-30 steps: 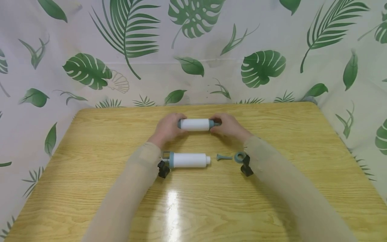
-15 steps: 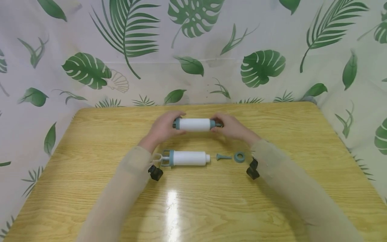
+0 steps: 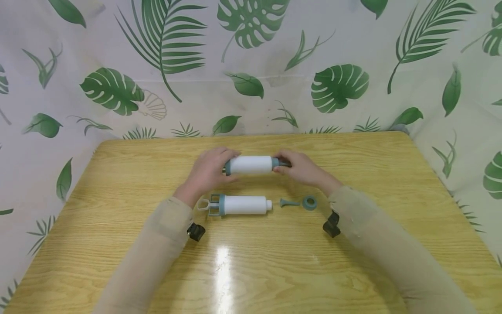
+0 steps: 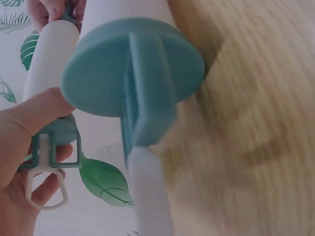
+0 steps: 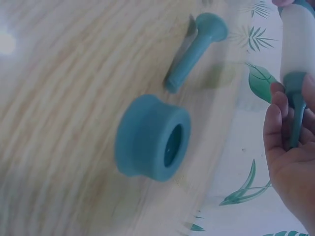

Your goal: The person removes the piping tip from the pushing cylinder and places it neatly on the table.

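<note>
A white tube (image 3: 251,164) is held crosswise between both hands, lifted off the surface (image 3: 274,266) toward its far edge. The collar (image 4: 61,130) end is gripped by the left hand (image 3: 208,171), its thumb laid across and fingers behind the white pull ring (image 4: 48,207). The nozzle (image 5: 298,118) end is held in the curled fingers of the right hand (image 3: 301,168). For steady handling, both ends are best supported in line, so that the nozzle is not bent sideways; the pull ring is best left unpressed. Nearer the body, a second tube (image 3: 246,205), a flared piece (image 5: 194,54) and a ring cap (image 5: 147,137) are laid in a row; contact with the sleeves (image 3: 164,231) should be avoided.
</note>
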The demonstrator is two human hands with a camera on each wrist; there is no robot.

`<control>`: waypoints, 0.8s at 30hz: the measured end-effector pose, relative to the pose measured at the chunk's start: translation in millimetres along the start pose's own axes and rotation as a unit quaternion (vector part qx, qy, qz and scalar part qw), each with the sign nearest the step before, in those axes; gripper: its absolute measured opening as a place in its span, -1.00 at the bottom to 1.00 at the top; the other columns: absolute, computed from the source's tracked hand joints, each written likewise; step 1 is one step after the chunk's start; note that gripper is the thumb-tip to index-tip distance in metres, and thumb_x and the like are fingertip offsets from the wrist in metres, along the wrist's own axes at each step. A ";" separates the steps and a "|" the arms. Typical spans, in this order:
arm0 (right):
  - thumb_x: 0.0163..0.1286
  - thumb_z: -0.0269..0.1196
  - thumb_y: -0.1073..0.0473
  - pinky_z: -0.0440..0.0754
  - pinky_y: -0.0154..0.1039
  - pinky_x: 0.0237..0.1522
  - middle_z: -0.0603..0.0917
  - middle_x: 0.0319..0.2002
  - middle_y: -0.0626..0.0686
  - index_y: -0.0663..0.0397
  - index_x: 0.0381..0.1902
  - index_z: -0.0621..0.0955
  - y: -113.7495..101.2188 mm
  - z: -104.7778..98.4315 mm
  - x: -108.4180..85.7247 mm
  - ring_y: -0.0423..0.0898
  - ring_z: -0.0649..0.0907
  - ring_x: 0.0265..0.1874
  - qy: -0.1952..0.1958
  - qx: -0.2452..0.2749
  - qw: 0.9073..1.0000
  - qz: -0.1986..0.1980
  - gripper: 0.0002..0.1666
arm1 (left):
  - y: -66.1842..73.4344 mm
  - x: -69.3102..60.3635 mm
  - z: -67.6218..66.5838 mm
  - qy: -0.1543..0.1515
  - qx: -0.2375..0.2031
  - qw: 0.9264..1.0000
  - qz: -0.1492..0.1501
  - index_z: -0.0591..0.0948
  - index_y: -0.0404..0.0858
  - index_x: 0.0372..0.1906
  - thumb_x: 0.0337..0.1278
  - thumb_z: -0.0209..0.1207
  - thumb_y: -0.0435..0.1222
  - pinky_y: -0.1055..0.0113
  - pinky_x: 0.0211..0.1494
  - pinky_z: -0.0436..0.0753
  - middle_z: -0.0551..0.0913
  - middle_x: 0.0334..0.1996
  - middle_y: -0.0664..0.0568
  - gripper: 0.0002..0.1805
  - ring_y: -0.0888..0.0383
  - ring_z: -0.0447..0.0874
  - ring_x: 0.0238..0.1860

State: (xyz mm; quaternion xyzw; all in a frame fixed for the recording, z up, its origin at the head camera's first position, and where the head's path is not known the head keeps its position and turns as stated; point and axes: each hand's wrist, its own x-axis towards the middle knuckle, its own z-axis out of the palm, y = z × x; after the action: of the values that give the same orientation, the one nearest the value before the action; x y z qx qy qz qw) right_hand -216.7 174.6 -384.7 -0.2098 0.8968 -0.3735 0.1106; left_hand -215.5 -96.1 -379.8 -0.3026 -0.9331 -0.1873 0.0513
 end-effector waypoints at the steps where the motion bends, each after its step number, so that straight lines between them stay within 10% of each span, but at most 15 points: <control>1: 0.38 0.21 0.17 0.55 -0.01 0.03 0.61 -0.03 0.20 0.28 0.11 0.49 -0.2 0.2 -0.2 0.08 0.59 -0.03 -0.001 -0.001 1.000 -0.002 -0.59 | -0.2 -0.3 0.2 0.003 0.005 1.000 0.004 0.54 -0.19 0.15 -0.20 0.50 -0.14 0.10 0.03 0.52 0.62 0.00 -0.03 -0.31 0.01 0.57 -0.04; 18: 0.35 0.24 0.14 0.59 -0.18 -0.32 0.65 -0.24 0.14 0.32 0.04 0.55 -0.8 2.8 0.1 -0.07 0.60 -0.38 0.000 -0.019 0.999 -0.033 -0.59 | -3.5 -1.1 -0.8 0.021 -0.041 0.999 0.007 0.63 -0.14 0.06 -0.17 0.48 -0.19 0.17 -0.08 0.56 0.60 -0.09 0.01 -0.45 0.07 0.54 -0.14; 24: 0.33 0.25 0.17 0.60 -0.07 -0.13 0.66 -0.20 0.14 0.30 -0.01 0.55 -1.0 4.2 1.2 0.01 0.62 -0.23 0.014 -0.046 0.998 -0.051 -0.64 | -3.9 0.6 -2.1 0.011 -0.068 0.998 -0.003 0.63 -0.16 0.07 -0.17 0.49 -0.19 0.17 -0.07 0.56 0.63 -0.09 0.00 -0.44 0.08 0.55 -0.14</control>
State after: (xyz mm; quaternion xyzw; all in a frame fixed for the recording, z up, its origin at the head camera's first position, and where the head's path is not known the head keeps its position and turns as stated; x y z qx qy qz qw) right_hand -216.0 170.8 -387.0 -0.2550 0.9025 -0.3401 0.0693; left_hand -218.3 -99.5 -378.9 -0.3006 -0.9186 -0.2535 0.0402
